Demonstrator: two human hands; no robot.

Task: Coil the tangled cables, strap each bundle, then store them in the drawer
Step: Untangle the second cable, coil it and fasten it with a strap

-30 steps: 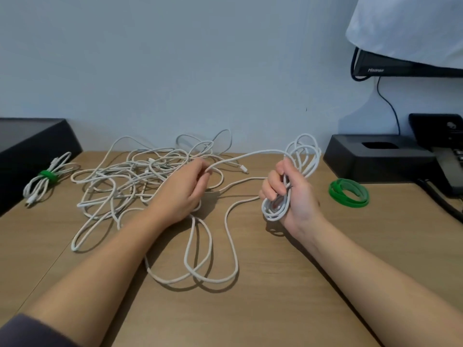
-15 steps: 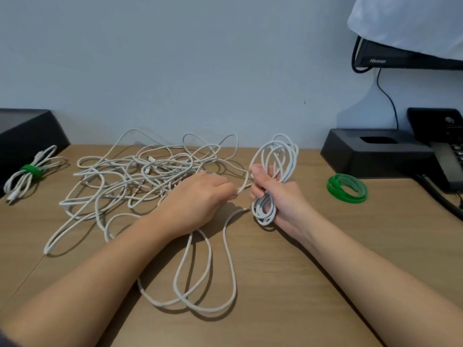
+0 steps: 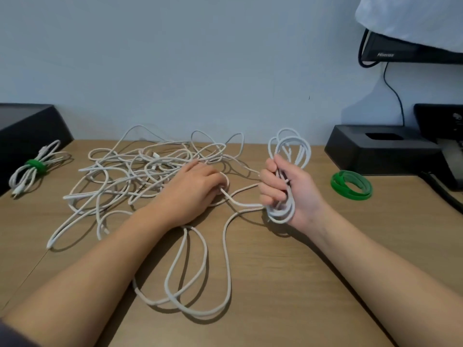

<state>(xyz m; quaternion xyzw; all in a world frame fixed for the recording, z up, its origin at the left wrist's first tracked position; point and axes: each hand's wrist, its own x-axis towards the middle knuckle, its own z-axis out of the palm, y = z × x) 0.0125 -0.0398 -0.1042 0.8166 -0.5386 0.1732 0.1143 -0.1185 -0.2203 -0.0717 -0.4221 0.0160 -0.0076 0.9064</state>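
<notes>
A tangle of white cables (image 3: 140, 171) sprawls over the left middle of the wooden desk (image 3: 313, 284). My right hand (image 3: 288, 189) is closed around a half-wound white coil (image 3: 290, 149), whose loops stick out above and below my fist. A loose strand runs from that coil leftward to my left hand (image 3: 195, 189), which lies palm down on the desk and pinches the strand at its fingertips. More slack (image 3: 200, 279) loops toward me between my forearms. A finished bundle with a green strap (image 3: 35, 167) lies at the far left.
Green straps (image 3: 350, 185) lie coiled to the right of my right hand. A black base (image 3: 380, 151) and a black phone (image 3: 441, 146) stand at the back right. A black box (image 3: 27, 131) fills the back left corner. A monitor (image 3: 406, 50) hangs above, under white cloth.
My right hand with the coil moved back to the right, away from my left hand. My left hand dropped flat onto the desk, holding the strand, after bringing it up to the coil.
</notes>
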